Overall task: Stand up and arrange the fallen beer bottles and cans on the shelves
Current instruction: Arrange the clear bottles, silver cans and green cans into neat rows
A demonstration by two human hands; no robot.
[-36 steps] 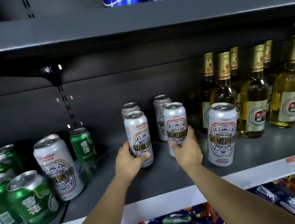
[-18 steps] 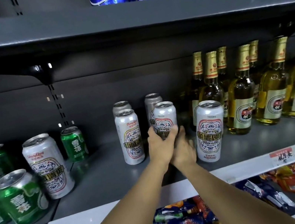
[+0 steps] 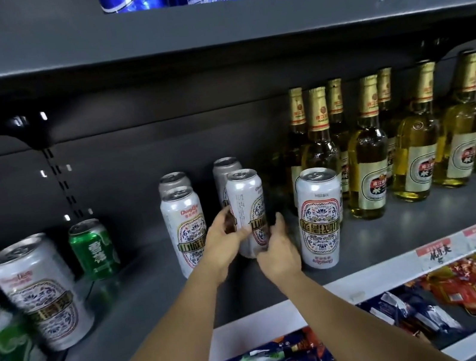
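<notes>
I read both hands on one white tall can (image 3: pixel 248 210) — left hand (image 3: pixel 225 242) wrapped on its left side, right hand (image 3: pixel 277 252) cupping the lower right; grip closed on it, label turned sideways. It stands mid-shelf (image 3: pixel 154 292), between two more white cans: left neighbour (image 3: pixel 186 230), right neighbour (image 3: pixel 320 217) near the front edge. Bottles (image 3: pixel 367 171) upright toward the right end. Judging progress: nothing lying down in view — what's left looks like label-facing and regrouping the stray white can (image 3: pixel 39 292) among the green cans (image 3: pixel 93 248) at the left end.
</notes>
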